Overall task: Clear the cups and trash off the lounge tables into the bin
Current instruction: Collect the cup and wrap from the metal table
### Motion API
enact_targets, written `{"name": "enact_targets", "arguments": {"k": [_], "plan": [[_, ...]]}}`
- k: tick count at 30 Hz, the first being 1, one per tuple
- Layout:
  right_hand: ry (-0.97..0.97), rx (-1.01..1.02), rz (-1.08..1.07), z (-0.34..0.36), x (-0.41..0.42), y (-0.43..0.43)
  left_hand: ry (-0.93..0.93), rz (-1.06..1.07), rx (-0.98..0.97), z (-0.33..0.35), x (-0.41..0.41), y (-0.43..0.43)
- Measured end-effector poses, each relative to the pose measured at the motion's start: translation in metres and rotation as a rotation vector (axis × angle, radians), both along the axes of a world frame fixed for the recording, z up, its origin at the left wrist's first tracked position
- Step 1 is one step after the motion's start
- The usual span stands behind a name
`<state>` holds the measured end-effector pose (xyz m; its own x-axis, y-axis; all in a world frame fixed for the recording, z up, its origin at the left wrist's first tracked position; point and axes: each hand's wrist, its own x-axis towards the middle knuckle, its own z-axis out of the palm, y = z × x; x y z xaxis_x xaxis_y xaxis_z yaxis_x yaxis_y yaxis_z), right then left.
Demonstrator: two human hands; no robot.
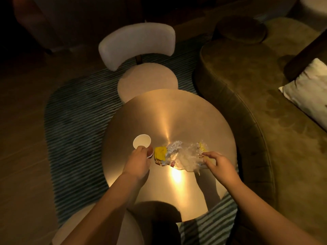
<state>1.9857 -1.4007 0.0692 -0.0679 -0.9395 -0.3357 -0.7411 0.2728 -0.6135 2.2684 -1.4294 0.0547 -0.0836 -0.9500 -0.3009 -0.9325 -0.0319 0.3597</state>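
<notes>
Currently my left hand (139,161) pinches small white paper cup (142,141) at rim, on round brass surface (168,112). Right hand (218,164) fingers curl onto crumpled clear-and-yellow plastic wrappers (184,156) beside cup. Should bunch whole heap tight before lifting.

Left hand (137,160), right hand (219,164): both bare. Left forearm (109,197) and right forearm (256,197) bare too, uncovered down to lower frame edge. Light dim and warm. My fingernails too blurred to make out.
</notes>
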Motion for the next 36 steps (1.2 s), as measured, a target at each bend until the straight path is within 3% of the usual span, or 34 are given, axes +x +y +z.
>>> {"name": "enact_targets", "arguments": {"k": [11, 18, 26, 36], "plan": [[0.051, -0.349, -0.187, 0.104, -0.038, 0.087, 0.285, -0.236, -0.348, 0.101, -0.092, 0.038], [0.342, -0.493, -0.278, 0.176, -0.089, 0.238, 0.492, -0.668, -0.460, 0.163, -0.192, 0.127], [0.594, -0.501, -0.795, 0.217, -0.098, 0.518, 0.677, -1.137, -0.464, 0.208, -0.283, 0.327], [0.829, -0.464, -1.362, 0.240, -0.020, 0.827, 0.859, -1.693, -0.347, 0.235, -0.319, 0.618]]}}
